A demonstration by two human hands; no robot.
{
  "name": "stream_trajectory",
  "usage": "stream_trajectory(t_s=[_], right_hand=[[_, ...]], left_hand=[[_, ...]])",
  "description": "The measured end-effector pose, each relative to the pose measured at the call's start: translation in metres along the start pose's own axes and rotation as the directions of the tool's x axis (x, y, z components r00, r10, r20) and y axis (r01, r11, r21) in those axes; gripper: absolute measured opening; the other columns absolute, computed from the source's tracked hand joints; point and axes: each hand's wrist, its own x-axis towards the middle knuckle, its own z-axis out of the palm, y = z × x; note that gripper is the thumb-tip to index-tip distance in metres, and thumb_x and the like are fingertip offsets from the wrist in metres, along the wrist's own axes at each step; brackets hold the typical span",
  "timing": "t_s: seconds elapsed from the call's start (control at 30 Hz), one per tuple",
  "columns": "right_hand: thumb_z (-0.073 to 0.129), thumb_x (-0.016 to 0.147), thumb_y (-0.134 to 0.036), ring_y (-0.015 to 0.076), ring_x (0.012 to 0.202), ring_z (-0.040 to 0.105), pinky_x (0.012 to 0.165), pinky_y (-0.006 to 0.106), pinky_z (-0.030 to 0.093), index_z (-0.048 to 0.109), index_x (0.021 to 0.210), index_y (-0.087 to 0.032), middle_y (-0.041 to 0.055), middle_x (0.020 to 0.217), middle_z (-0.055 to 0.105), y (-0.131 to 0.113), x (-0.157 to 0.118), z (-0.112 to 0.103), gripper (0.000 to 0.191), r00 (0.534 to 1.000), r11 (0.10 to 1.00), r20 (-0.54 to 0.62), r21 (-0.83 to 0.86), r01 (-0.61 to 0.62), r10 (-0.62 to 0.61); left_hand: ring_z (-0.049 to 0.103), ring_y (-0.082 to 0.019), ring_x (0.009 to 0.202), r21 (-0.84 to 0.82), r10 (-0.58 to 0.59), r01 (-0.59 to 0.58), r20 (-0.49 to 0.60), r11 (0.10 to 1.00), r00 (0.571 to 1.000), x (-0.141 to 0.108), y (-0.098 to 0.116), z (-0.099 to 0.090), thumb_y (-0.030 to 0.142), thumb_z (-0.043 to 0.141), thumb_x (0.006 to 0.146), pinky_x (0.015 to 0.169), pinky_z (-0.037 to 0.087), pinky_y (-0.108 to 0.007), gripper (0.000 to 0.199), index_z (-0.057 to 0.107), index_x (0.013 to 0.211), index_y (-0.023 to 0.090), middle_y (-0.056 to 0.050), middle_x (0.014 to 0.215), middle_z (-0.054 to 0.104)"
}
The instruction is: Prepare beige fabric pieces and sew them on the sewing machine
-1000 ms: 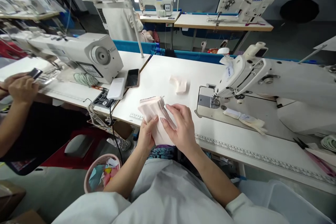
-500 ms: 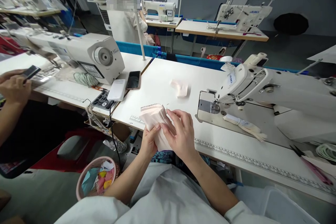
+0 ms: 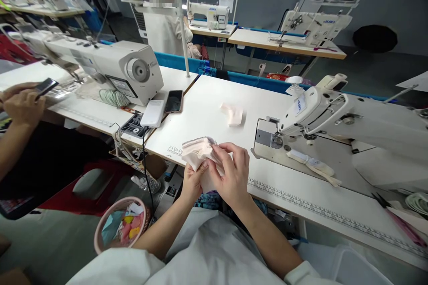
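White sewing bench (image 3: 214, 111) front edge: thin stack of pale pink fabric pieces (image 3: 198, 151), judged light, limp and prone to fanning, clamped between left hand (image 3: 191, 181) and right hand (image 3: 230, 173); best held across its bound edge.

On the table (image 3: 214, 98), the sewing machine (image 3: 321, 107) stands right; left of it lies a cloth piece (image 3: 232, 113), farther left a phone (image 3: 174, 100).
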Motion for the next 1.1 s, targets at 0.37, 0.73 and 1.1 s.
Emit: stream_trajectory(t_s=[0.37,0.73,1.1], right_hand=[[0.058,0.088,-0.009,0.0262,0.097,0.055,0.085,0.041,0.043,0.058,0.115,-0.017,0.0119,0.112,0.064,-0.002,-0.001,0.002,0.027,0.990,0.982,0.060,-0.138,0.131,-0.124],[0.073,0.075,-0.030,0.0246,0.089,0.057,0.076,0.035,0.044,0.060,0.107,-0.018,0.0076,0.098,0.066,0.027,0.045,-0.006,0.037,0.832,0.961,0.525,0.089,-0.264,0.180],[0.065,0.068,-0.025,0.0149,0.063,0.048,0.056,0.026,0.029,0.058,0.067,-0.019,-0.0046,0.063,0.055,0.034,0.103,0.027,0.010,0.552,0.866,0.758,-0.034,-0.498,0.347]], left_hand=[[0.070,-0.020,0.091,0.033,0.028,-0.027,-0.009,0.999,1.000,-0.001,-0.004,-0.004,0.043,0.087,0.059,0.080,0.054,-0.025,0.049,0.070,0.100,0.023,-0.005,0.100,0.075],[0.067,-0.024,0.101,0.105,-0.054,0.048,0.055,0.993,0.997,-0.003,0.009,0.004,0.038,0.083,0.068,0.086,0.052,-0.031,0.048,0.065,0.111,0.023,-0.005,0.108,0.072],[0.072,-0.026,0.078,0.210,-0.348,0.318,0.125,0.925,0.929,0.028,0.039,-0.008,0.042,0.084,0.064,0.066,0.056,-0.030,0.051,0.067,0.104,0.015,-0.011,0.088,0.075]])
